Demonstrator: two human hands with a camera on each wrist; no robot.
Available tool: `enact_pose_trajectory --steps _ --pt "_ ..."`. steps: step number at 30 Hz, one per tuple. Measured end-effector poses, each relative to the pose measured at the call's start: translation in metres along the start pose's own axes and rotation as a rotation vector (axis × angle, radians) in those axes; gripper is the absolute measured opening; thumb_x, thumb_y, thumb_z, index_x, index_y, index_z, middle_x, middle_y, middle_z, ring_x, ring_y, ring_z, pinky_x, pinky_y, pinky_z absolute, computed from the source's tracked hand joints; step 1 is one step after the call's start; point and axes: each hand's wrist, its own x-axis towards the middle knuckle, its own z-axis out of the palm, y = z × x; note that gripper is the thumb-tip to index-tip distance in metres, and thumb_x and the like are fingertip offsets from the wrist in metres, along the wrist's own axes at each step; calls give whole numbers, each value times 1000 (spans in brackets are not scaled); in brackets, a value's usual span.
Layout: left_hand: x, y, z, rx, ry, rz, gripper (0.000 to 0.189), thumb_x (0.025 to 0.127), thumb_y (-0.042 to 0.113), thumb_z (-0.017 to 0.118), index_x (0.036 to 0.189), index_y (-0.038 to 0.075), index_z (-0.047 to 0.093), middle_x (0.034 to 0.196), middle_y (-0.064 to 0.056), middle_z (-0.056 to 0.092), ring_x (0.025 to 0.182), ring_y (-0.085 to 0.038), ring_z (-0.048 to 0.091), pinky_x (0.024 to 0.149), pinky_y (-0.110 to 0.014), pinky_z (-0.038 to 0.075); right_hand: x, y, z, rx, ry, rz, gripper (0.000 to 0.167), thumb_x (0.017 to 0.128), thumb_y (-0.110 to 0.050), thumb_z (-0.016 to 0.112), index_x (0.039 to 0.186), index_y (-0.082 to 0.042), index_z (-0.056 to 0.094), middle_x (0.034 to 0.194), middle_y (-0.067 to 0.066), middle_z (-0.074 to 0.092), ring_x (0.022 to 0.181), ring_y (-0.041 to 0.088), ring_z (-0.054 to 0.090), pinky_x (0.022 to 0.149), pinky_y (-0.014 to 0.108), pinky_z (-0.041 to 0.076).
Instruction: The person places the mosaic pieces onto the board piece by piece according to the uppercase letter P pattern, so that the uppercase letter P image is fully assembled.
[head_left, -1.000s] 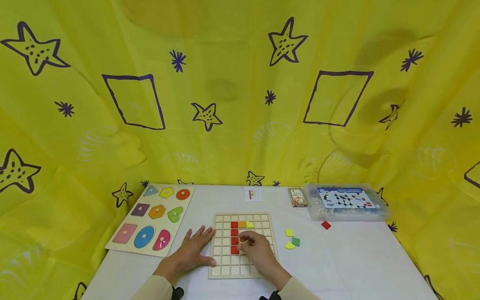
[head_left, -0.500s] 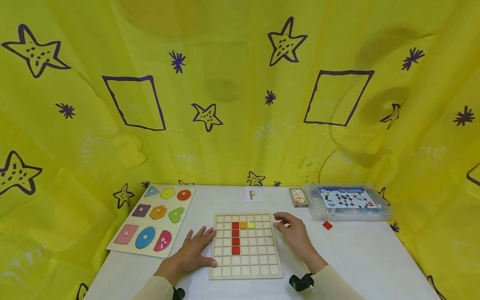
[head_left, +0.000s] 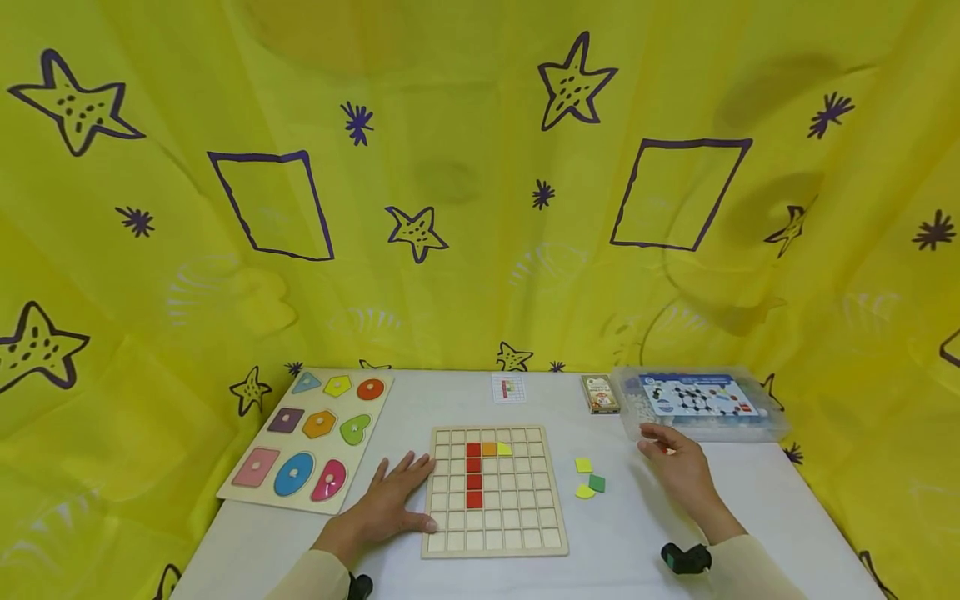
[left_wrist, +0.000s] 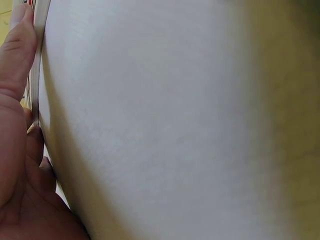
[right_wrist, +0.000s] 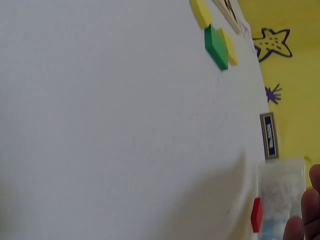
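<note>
With fingers spread, my left hand (head_left: 386, 504) rests along the left edge of a wooden grid board (head_left: 517, 540). The thumb (left_wrist: 17, 55) lies against the board's side in the left wrist view. A column of red tiles (head_left: 474, 482) sits in the grid, with an orange tile (head_left: 489, 449) and a yellow tile (head_left: 504, 450) beside the top one. My right hand (head_left: 686, 479) is over the right of the table, fingers loosely bent and holding nothing. Close to its fingers lies a red tile (right_wrist: 256, 215), hidden by the hand in the head view.
Between board and right hand lie a yellow square tile (head_left: 583, 465), a green tile (head_left: 597, 482) and a yellow rounded tile (head_left: 585, 492). Behind are a pattern card (head_left: 508, 388), a small card box (head_left: 600, 394) and a clear plastic case (head_left: 633, 427). A shape puzzle (head_left: 292, 443) lies left.
My right hand has moved off the grid board, over the loose tiles, and far right to the red tile. The left hand stays at the board's edge.
</note>
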Motion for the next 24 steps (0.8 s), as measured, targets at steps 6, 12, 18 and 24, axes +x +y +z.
enact_pose_trajectory --steps 6,12,18,24 --pt "1 -1 0 -11 -4 -3 107 78 52 88 162 6 41 170 -15 38 162 -43 17 128 -70 -3 2 21 -19 -38 -62 66 46 105 -23 66 144 0 59 144 28 60 126 41 54 97 47 51" --pt "1 0 0 -4 -9 -12 107 78 53 88 162 7 41 170 -14 38 162 -43 17 128 -70 -3 7 36 -22 -98 -124 99 48 105 -21 62 145 3 56 144 33 56 125 47 53 106 63 47" --pt "1 0 0 -9 -11 -14 107 78 53 88 162 7 41 170 -14 37 162 -43 16 128 -71 -3 10 47 -15 -144 -111 37 42 101 -19 66 138 3 63 136 31 62 118 45 57 102 63 48" --pt "2 -1 1 -2 -12 -13 107 78 53 87 162 7 40 170 -14 37 162 -43 16 128 -71 -3 10 44 -7 -165 -103 12 25 98 -13 69 120 -1 71 113 20 72 96 33 59 82 41 47"
